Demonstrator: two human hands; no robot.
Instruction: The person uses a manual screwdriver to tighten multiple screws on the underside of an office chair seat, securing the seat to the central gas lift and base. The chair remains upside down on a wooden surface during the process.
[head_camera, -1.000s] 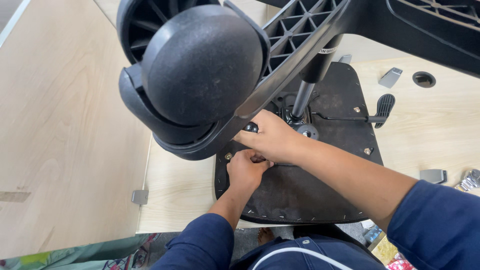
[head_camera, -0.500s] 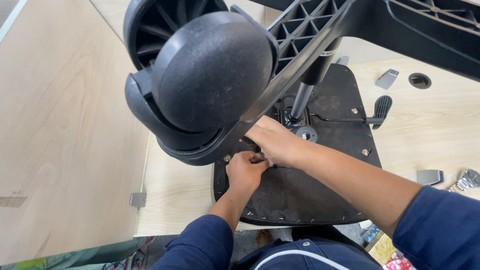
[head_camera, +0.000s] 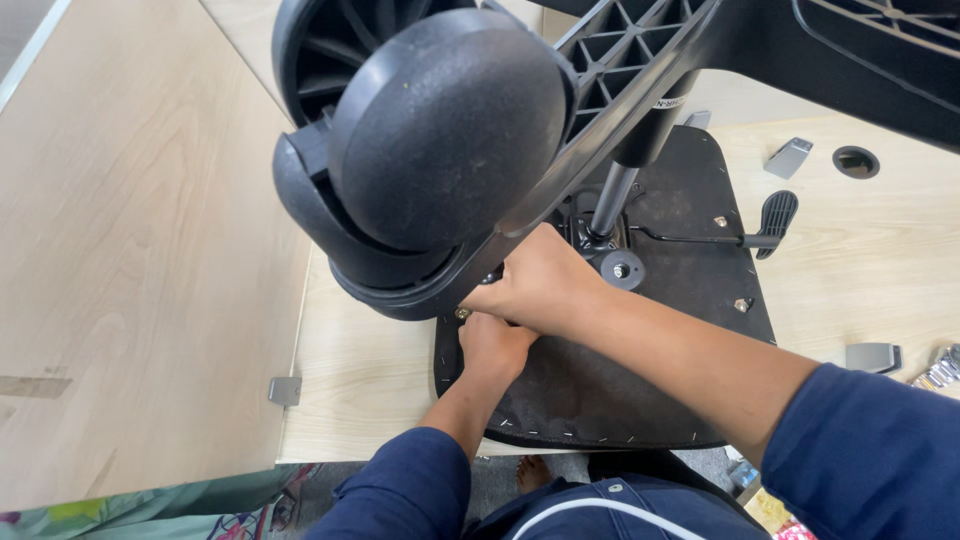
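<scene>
Head view showed the upturned chair seat (head_camera: 640, 390) lying on the tabletop (head_camera: 370, 380) with its base and caster (head_camera: 440, 140) already mounted, while the left hand (head_camera: 493, 345) and right hand (head_camera: 540, 285) were curled at the mechanism plate (head_camera: 600, 225), their grip hidden, fastening apparently unfinished.

The big caster wheel (head_camera: 445, 130) and star base arm (head_camera: 640, 50) overhang both hands; the light wooden surface (head_camera: 360, 370) left of the seat underside (head_camera: 600, 390) lies open.

Both hands close together, left hand (head_camera: 492, 345) fisted below — right hand (head_camera: 540, 285) curled above, forearms extended forward
</scene>
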